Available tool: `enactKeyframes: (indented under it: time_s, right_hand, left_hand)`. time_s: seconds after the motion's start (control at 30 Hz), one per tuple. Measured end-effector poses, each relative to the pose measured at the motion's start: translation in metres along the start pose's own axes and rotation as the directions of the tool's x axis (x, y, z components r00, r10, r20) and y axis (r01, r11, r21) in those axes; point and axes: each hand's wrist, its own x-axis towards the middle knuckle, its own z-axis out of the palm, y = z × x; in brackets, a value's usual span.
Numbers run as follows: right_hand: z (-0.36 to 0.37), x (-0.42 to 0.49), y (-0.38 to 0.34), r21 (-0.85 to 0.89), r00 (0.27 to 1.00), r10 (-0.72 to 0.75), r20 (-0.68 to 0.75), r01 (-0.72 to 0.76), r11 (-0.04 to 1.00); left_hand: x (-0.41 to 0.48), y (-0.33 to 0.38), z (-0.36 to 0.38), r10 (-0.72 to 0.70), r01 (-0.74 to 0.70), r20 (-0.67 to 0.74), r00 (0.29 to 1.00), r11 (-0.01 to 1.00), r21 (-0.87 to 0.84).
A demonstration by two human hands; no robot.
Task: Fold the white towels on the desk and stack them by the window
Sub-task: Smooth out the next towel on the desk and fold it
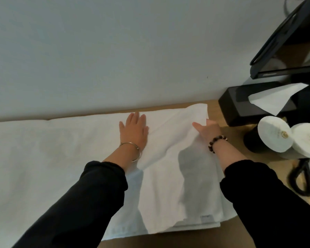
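Left hand [134, 130]: I saw it lying flat, fingers straight, pressing the towel [61, 158] near the wall.
Right hand [208, 130]: it pinched the towel's right edge, raised slightly off the desk [231, 138].
Towel: spread wide across the desk, with layers showing at its near right corner.
Done: I judged the first fold barely begun.
Left: the remaining folds, then stacking by the window, which I could not see.
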Motion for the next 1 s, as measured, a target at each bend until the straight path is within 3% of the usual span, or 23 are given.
enactKeyframes:
  time_s: [0.1, 0.23, 0.33, 0.43, 0.5, 0.53, 0.57, 0.63, 0.73, 0.83, 1.0]
  right_hand:
    - [0.004, 0.0, -0.002, -0.064, 0.999, -0.039, -0.028, 0.037, 0.997]
    - [0.003, -0.001, -0.005, -0.089, 0.999, -0.043, -0.023, 0.041, 0.995]
    - [-0.003, -0.001, -0.005, -0.135, 0.997, -0.068, 0.041, 0.073, 0.988]
    - [-0.011, 0.002, -0.005, -0.177, 0.993, -0.011, 0.119, 0.032, 0.984]
    - [-0.014, 0.003, -0.005, -0.18, 0.99, 0.049, 0.135, -0.024, 0.983]
    - [-0.013, 0.004, -0.005, -0.155, 0.988, 0.081, 0.131, -0.06, 0.986]
    - [-0.013, 0.004, -0.007, -0.113, 0.986, 0.114, 0.123, -0.1, 0.988]
    - [-0.018, 0.003, -0.011, 0.046, 0.971, 0.18, 0.16, -0.189, 0.981]
    - [-0.037, 0.007, -0.018, 0.346, 0.893, 0.19, 0.407, -0.344, 0.873]
    - [-0.048, 0.017, -0.028, 0.374, 0.838, 0.242, 0.49, -0.452, 0.81]
    - [-0.035, 0.03, -0.049, 0.365, 0.827, 0.31, 0.47, -0.502, 0.784]
  left_hand:
    - [0.022, -0.008, -0.012, -0.021, 0.022, -0.051, 0.998, 0.999, 0.026]
    - [0.046, -0.014, -0.027, 0.092, -0.086, -0.034, 0.995, 0.983, 0.161]
    - [0.055, -0.014, -0.034, 0.101, -0.085, -0.05, 0.994, 0.964, 0.254]
    - [0.053, -0.013, -0.034, -0.107, 0.107, -0.173, 0.979, 0.994, -0.007]
    - [0.044, -0.008, -0.032, -0.353, 0.284, -0.191, 0.916, 0.907, -0.311]
    - [0.037, -0.003, -0.03, -0.406, 0.301, -0.178, 0.896, 0.852, -0.428]
    - [0.031, 0.004, -0.028, -0.375, 0.251, -0.175, 0.91, 0.836, -0.487]
    - [0.018, 0.016, -0.022, -0.154, 0.052, -0.174, 0.973, 0.874, -0.484]
    - [-0.001, 0.025, -0.007, 0.1, -0.099, -0.015, 0.995, 0.933, -0.347]
    - [-0.012, 0.024, 0.01, 0.113, -0.088, 0.194, 0.974, 0.987, -0.137]
    - [-0.018, 0.026, 0.021, 0.095, -0.102, 0.204, 0.974, 0.994, 0.025]
